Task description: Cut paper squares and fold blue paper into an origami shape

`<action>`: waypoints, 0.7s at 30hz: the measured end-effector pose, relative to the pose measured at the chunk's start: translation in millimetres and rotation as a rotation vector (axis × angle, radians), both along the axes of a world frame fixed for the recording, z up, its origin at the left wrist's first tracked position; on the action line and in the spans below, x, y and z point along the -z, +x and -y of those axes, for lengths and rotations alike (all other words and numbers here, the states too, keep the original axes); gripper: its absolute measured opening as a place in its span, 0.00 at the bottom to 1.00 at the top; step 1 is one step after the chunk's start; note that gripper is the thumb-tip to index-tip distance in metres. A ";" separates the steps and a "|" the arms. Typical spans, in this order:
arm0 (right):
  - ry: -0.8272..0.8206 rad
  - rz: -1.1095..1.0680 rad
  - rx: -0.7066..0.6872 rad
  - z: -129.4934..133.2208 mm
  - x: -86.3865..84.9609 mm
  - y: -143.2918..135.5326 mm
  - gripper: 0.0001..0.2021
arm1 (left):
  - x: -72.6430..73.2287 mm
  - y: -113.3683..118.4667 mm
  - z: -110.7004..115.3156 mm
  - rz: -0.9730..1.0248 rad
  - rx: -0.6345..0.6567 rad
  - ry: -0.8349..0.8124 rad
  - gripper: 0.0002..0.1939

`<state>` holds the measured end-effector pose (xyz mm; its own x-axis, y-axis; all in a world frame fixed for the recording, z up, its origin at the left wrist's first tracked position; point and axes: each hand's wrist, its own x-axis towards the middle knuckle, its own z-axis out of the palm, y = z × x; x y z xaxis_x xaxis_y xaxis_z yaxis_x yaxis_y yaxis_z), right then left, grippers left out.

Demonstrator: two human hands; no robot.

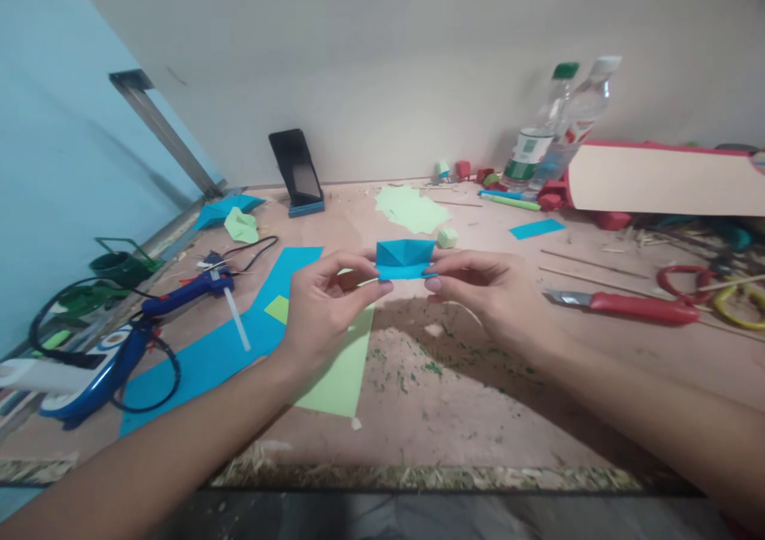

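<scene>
A small folded piece of blue paper (406, 258) is held up above the middle of the table, with triangular creases on its upright part. My left hand (331, 297) pinches its left end between thumb and fingers. At the right end, my right hand (484, 289) grips it the same way. Under my left hand lie a pale green sheet (340, 381) and a larger cut piece of blue paper (209, 365). Just behind my right hand sits a small pale green paper cube (447, 238).
A blue glue gun (191, 291) with its cord lies left. A phone (296, 170) leans on a stand at the back. On the right are a red utility knife (639, 307), scissors (687, 281), thin sticks (598, 261) and plastic bottles (529, 154). Green scraps (442, 365) litter the tabletop.
</scene>
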<state>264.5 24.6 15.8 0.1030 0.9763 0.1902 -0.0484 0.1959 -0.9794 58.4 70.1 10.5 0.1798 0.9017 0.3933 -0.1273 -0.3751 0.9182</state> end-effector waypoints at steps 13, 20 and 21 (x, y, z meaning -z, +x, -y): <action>0.011 0.021 0.013 1.4 -3.2 -0.3 0.03 | -2.0 0.3 0.5 0.008 0.015 -0.011 0.09; 0.023 0.005 0.004 0.5 -2.3 -0.5 0.04 | -4.0 0.6 1.4 -0.008 0.001 -0.002 0.09; 0.024 0.008 0.002 0.5 -2.6 -0.6 0.04 | -4.6 0.7 1.6 -0.011 -0.003 -0.002 0.09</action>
